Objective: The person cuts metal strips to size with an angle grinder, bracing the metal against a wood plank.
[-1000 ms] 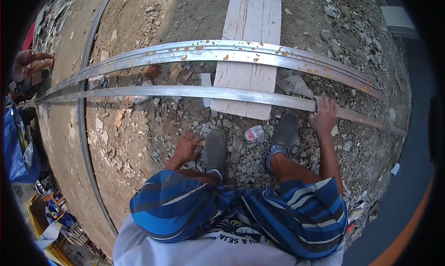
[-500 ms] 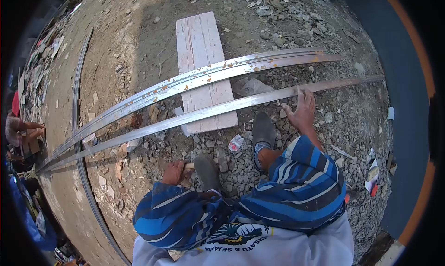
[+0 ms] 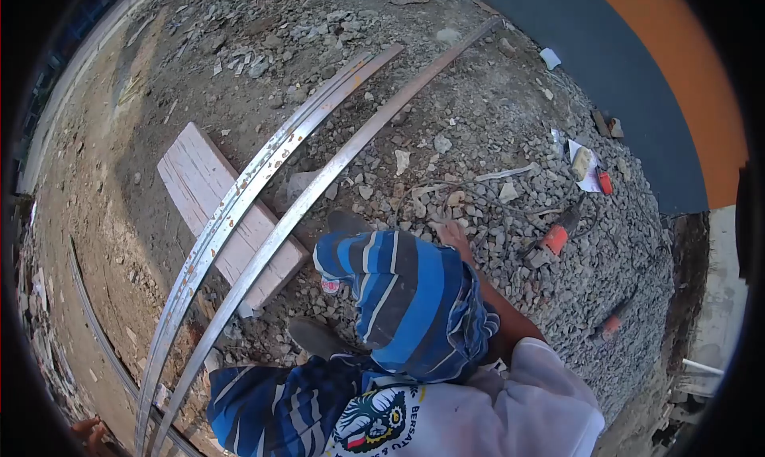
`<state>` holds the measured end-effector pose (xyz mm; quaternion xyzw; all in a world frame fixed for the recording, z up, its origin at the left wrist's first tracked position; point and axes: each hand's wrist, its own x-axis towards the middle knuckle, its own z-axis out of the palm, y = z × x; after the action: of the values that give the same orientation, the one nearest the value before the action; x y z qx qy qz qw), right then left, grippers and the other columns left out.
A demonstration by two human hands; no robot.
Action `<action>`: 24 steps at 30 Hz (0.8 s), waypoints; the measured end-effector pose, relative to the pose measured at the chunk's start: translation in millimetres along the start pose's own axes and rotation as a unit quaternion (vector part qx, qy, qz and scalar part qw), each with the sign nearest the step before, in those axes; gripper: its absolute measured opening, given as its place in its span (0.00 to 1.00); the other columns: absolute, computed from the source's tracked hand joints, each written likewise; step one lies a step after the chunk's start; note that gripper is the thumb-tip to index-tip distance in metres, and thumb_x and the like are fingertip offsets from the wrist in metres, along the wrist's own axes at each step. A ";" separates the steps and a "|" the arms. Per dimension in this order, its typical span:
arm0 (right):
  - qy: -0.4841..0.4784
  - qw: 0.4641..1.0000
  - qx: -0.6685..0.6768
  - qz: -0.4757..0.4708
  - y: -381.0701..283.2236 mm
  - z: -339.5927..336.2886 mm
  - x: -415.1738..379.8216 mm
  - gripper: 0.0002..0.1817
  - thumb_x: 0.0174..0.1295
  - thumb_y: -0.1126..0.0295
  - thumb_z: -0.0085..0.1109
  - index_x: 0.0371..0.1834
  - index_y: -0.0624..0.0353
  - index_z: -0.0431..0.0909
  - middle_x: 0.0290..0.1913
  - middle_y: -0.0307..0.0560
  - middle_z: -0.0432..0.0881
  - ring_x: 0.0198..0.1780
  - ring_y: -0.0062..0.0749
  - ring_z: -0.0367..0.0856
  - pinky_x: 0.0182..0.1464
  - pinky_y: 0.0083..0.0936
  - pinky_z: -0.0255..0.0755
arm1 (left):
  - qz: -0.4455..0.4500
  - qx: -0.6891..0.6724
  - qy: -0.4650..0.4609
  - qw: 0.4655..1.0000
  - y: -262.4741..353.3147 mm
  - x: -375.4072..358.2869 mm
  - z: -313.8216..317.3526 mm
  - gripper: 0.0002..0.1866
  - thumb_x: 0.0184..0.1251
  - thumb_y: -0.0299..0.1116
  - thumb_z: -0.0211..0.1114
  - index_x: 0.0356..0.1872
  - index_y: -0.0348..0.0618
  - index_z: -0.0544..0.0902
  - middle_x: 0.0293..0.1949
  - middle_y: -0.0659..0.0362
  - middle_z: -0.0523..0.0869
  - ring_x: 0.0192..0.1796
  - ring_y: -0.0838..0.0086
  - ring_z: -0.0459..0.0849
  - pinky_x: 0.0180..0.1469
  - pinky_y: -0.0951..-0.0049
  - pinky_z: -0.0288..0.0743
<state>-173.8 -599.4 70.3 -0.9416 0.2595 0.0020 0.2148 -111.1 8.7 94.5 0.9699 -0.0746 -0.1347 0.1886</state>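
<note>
My right hand (image 3: 453,235) is down at the gravel just beyond my raised knee, close to a dark thin cable. The knee and striped blue trousers (image 3: 414,298) cover part of it, so I cannot make out its fingers. My left hand is out of sight. Left of my knees, a silvery metal bar (image 3: 327,174) lies across a pale wooden board (image 3: 219,206). Beyond it, metal profiles (image 3: 239,198) with rusty spots cross the same board.
On the gravel to the right lie a dark object with an orange end (image 3: 554,238) and a white paper (image 3: 584,166). A dark grey and orange wall (image 3: 606,90) stands at upper right. Another long profile (image 3: 100,329) lies at left. Part of another person (image 3: 92,435) shows at lower left.
The view has turned to the right. My right hand has left the metal bar and moved down to the gravel. My left hand, earlier on a hammer's handle, has gone out of sight.
</note>
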 end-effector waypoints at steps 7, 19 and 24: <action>-0.078 0.993 0.069 0.058 7.2 -70.6 -22.3 0.19 0.71 0.52 0.56 0.55 0.53 0.82 0.44 0.61 0.87 0.48 0.57 0.85 0.51 0.51 0.77 | 0.050 -0.009 0.005 0.999 9.3 42.9 -21.3 0.23 0.71 0.33 0.67 0.65 0.44 0.75 0.54 0.47 0.80 0.50 0.55 0.82 0.48 0.56 0.80; 0.047 0.991 -0.045 0.119 130.7 -154.4 126.2 0.19 0.69 0.51 0.59 0.52 0.52 0.83 0.43 0.52 0.88 0.47 0.51 0.86 0.50 0.48 0.77 | -0.063 -0.079 -0.027 0.995 -50.7 116.2 -53.0 0.27 0.63 0.33 0.75 0.62 0.39 0.81 0.56 0.46 0.84 0.45 0.62 0.88 0.41 0.66 0.84; 0.328 0.925 -0.034 0.186 306.4 -209.8 135.6 0.18 0.72 0.55 0.59 0.48 0.60 0.84 0.40 0.54 0.87 0.41 0.51 0.87 0.46 0.41 0.79 | -0.121 -0.139 -0.034 0.982 -46.2 116.1 -120.9 0.25 0.62 0.34 0.75 0.60 0.39 0.82 0.53 0.46 0.86 0.44 0.64 0.88 0.40 0.66 0.83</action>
<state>-229.0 -987.6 121.5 -0.8310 0.4857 -0.2588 0.0813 38.8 70.2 157.6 0.9310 0.0564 -0.1985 0.3012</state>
